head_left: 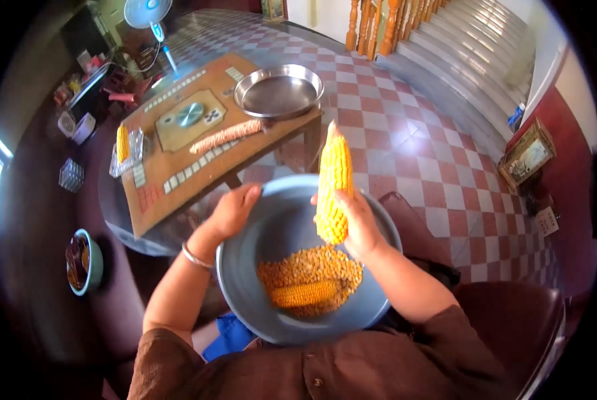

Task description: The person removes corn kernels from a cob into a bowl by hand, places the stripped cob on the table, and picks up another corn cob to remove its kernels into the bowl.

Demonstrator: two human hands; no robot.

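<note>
Okay so your right hand (362, 227) has its fingers wrapped around a yellow corn cob (335, 183), kernels on, roughly upright with the pointy end up, over the right side of the blue-grey basin (245, 263). Your left hand (232, 212) is at the basin's far left rim, thumb up; can't tell if those fingers are clenched on the rim or just resting there. Down in the near part of the basin you've got loose kernels (312, 260) and a second cob (305, 293) lying sideways among them. On the desk (198, 179), far left of you, there's a stripped cob (225, 137) near a round steel pan (278, 99), plus another yellow cob (122, 143) at the left end.
</note>
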